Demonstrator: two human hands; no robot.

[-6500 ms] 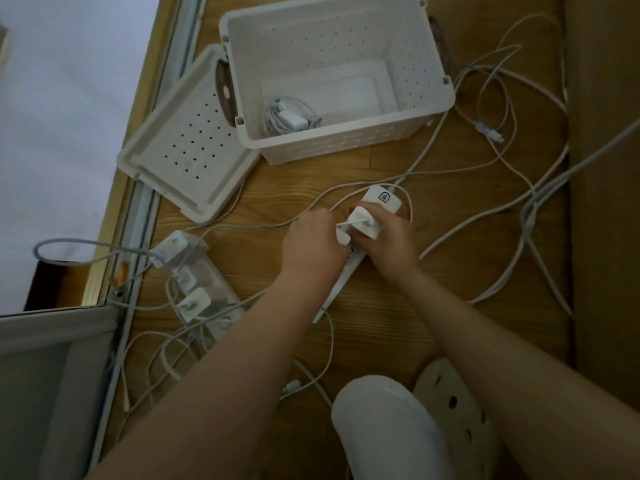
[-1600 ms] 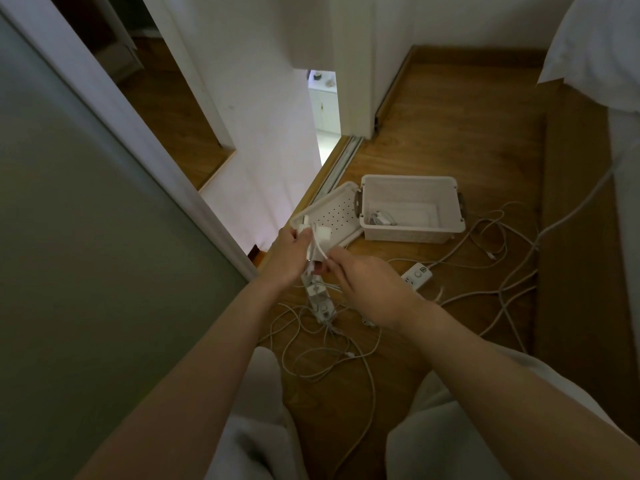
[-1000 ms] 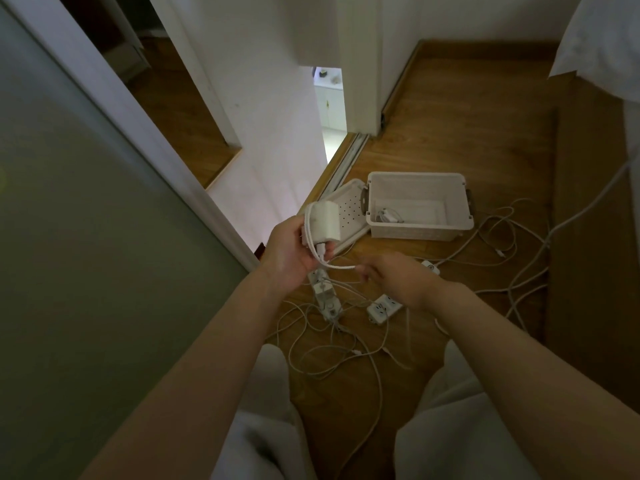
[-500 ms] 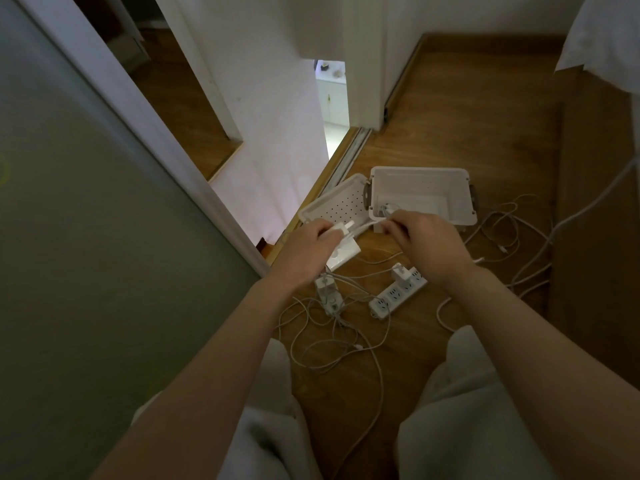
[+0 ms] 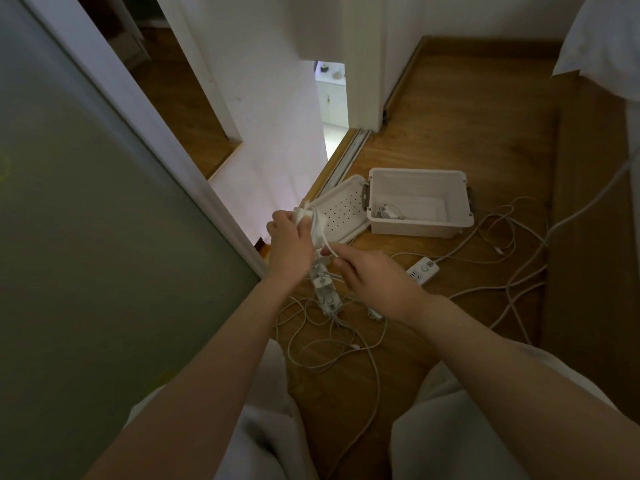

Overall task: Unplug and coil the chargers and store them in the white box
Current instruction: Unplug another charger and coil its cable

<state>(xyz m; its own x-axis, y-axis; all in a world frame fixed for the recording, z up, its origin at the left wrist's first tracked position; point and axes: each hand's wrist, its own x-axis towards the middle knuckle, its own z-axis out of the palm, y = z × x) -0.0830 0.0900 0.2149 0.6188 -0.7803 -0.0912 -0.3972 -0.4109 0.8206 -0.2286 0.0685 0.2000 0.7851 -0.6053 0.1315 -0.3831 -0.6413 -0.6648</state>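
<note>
The right hand [image 5: 370, 278] is pinching the thin white cable [image 5: 325, 244] of the square white charger brick [image 5: 301, 214] the left hand [image 5: 287, 244] is gripping, both left of the white plastic box [image 5: 420, 228], inside which a coiled white charger [image 5: 389, 212] is lying.
</note>
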